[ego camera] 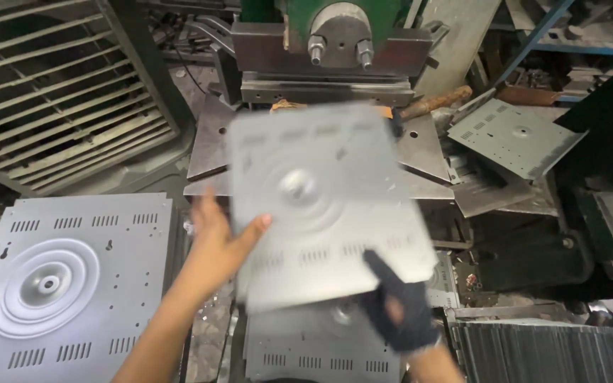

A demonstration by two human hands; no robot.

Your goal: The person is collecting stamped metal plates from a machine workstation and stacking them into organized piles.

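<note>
Both hands clamp one sheet [328,206] (blurred) above the press bed [420,152]: bare left hand [218,237] on its left edge, gloved right hand [395,308] at its lower right corner. It seems not yet seated. More sheets lie stacked left [65,276] in a cluttered, dim workshop.

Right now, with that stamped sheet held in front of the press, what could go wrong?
1. The left hand is bare on the edge of the stamped metal panel; a sheet edge could cut it. The right hand wears a dark glove with a torn finger.
2. The panel is blurred, so moving; it may slip onto the stack of panels below.
3. Fingers come close to the press head.
</note>
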